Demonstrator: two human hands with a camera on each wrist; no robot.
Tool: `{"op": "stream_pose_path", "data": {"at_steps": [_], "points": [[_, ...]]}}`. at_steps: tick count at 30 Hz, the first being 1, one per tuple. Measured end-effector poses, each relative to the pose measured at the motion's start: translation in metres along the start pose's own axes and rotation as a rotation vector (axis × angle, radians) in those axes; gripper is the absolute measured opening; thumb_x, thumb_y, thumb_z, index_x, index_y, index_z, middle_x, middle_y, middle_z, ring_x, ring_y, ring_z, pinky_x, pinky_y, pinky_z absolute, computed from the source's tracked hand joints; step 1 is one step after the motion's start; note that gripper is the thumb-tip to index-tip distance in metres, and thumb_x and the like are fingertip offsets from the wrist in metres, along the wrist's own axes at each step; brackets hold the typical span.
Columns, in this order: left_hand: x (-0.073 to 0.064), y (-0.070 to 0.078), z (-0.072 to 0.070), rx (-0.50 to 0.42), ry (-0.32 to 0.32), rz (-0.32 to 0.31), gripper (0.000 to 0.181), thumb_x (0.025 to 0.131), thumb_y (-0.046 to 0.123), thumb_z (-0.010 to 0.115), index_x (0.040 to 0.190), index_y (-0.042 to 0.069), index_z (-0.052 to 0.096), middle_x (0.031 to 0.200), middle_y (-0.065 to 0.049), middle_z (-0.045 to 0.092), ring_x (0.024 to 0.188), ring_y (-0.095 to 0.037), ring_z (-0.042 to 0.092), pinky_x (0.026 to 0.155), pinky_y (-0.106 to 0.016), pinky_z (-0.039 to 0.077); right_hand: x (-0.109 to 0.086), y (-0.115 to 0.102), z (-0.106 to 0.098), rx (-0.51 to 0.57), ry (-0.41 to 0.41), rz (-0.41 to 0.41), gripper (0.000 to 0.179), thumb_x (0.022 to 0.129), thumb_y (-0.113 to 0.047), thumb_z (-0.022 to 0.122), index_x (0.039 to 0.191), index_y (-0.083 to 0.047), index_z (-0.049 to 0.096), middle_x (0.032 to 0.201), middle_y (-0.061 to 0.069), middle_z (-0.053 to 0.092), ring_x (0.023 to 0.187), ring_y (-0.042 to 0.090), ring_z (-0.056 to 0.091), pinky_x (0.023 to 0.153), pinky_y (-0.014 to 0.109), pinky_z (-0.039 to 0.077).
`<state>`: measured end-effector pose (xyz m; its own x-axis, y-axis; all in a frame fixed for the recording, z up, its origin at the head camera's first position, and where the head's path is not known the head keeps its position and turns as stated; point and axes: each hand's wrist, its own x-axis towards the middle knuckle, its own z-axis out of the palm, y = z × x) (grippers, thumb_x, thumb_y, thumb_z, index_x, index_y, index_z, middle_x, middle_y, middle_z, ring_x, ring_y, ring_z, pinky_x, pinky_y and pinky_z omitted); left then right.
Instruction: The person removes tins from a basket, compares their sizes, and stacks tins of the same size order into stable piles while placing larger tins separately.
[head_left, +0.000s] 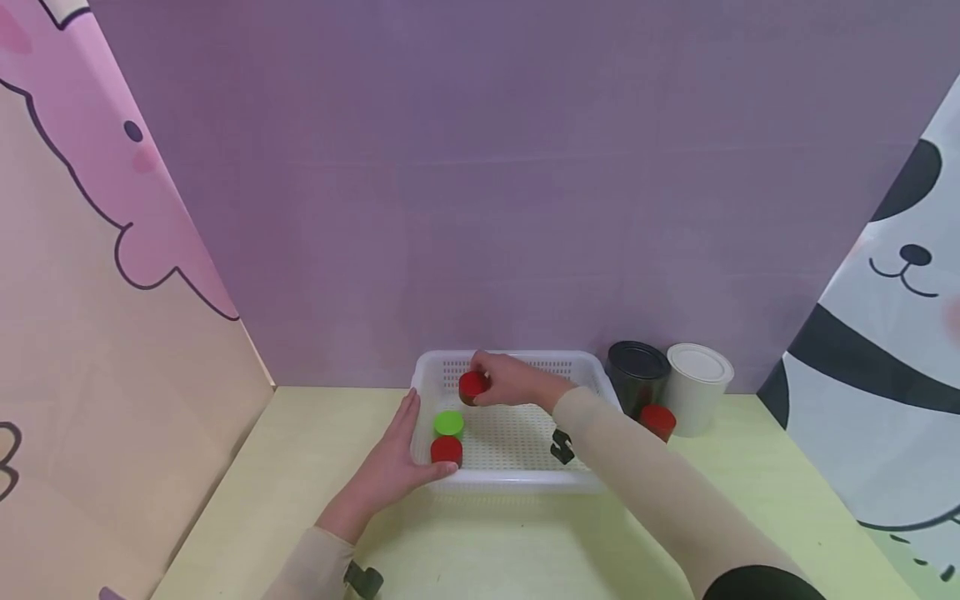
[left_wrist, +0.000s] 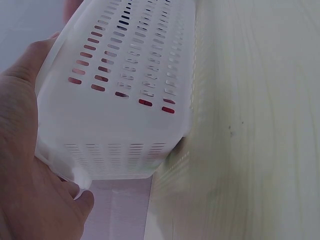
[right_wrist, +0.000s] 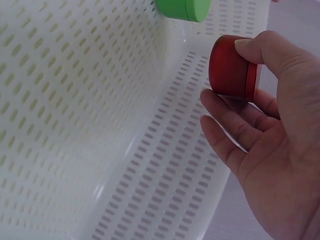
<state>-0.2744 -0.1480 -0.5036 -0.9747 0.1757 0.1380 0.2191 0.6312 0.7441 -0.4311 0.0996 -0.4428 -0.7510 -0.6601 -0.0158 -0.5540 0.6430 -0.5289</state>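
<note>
A white perforated plastic basket (head_left: pixel 517 477) stands at the back of the table. My left hand (head_left: pixel 393 467) holds its front left corner, the thumb over the front rim and the fingers along the left side; the left wrist view shows this hand (left_wrist: pixel 37 150) at the rim. With thumb and fingers my right hand (head_left: pixel 513 381) pinches a small round red tin (head_left: pixel 472 385) above the back left of the basket. In the right wrist view that red tin (right_wrist: pixel 230 67) is tilted sideways. A green tin (head_left: pixel 448 423) and another red tin (head_left: pixel 446 451) sit inside along the left wall.
Right of the basket stand a black canister (head_left: pixel 637 367) and a white canister (head_left: pixel 701 383), with a red tin (head_left: pixel 658 419) in front, partly behind my right sleeve. A purple wall (head_left: pixel 465 208) rises behind the basket. Printed panels flank the pale table (head_left: pixel 300 467).
</note>
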Motion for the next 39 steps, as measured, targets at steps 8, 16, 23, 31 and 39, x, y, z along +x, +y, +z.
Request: {"op": "stream_pose_path", "data": {"at_steps": [8, 16, 23, 31, 39], "points": [[0.001, 0.000, 0.001, -0.011, 0.003, -0.016, 0.132, 0.084, 0.054, 0.094, 0.179, 0.015, 0.011, 0.187, -0.004, 0.009, 0.170, -0.036, 0.016, 0.124, -0.068, 0.038, -0.013, 0.002, -0.013, 0.020, -0.020, 0.038, 0.049, 0.095, -0.016, 0.086, 0.135, -0.012, 0.059, 0.118, 0.000, 0.070, 0.105, 0.019, 0.067, 0.093, 0.033, 0.063], [0.000, 0.000, 0.001, -0.018, 0.003, -0.002, 0.133, 0.084, 0.054, 0.094, 0.179, 0.014, 0.010, 0.186, -0.007, 0.009, 0.169, -0.039, 0.018, 0.124, -0.068, 0.038, -0.032, 0.001, -0.023, 0.063, -0.033, 0.038, 0.050, 0.093, -0.016, 0.084, 0.134, -0.014, 0.057, 0.120, 0.001, 0.069, 0.107, 0.021, 0.067, 0.090, 0.034, 0.064], [0.000, 0.000, 0.001, -0.013, 0.015, -0.012, 0.133, 0.084, 0.055, 0.094, 0.179, 0.015, 0.011, 0.187, -0.006, 0.009, 0.170, -0.038, 0.015, 0.125, -0.068, 0.036, -0.048, 0.002, -0.028, 0.108, -0.041, 0.020, 0.051, 0.094, -0.016, 0.084, 0.137, -0.013, 0.056, 0.124, 0.002, 0.069, 0.112, 0.022, 0.066, 0.096, 0.037, 0.063], [-0.001, 0.001, 0.000, -0.017, 0.013, -0.001, 0.134, 0.084, 0.057, 0.094, 0.179, 0.012, 0.011, 0.186, -0.009, 0.010, 0.169, -0.041, 0.018, 0.124, -0.070, 0.037, -0.063, 0.007, -0.031, 0.157, -0.022, -0.023, 0.052, 0.095, -0.022, 0.084, 0.139, -0.014, 0.057, 0.127, 0.002, 0.070, 0.115, 0.026, 0.067, 0.095, 0.039, 0.063], [-0.002, 0.002, 0.000, -0.011, 0.013, -0.005, 0.133, 0.084, 0.055, 0.094, 0.179, 0.012, 0.011, 0.186, -0.008, 0.009, 0.169, -0.039, 0.016, 0.125, -0.068, 0.035, -0.080, 0.009, -0.039, 0.233, 0.021, -0.050, 0.050, 0.096, -0.024, 0.087, 0.138, -0.014, 0.063, 0.128, 0.003, 0.072, 0.113, 0.027, 0.069, 0.094, 0.040, 0.063]]}}
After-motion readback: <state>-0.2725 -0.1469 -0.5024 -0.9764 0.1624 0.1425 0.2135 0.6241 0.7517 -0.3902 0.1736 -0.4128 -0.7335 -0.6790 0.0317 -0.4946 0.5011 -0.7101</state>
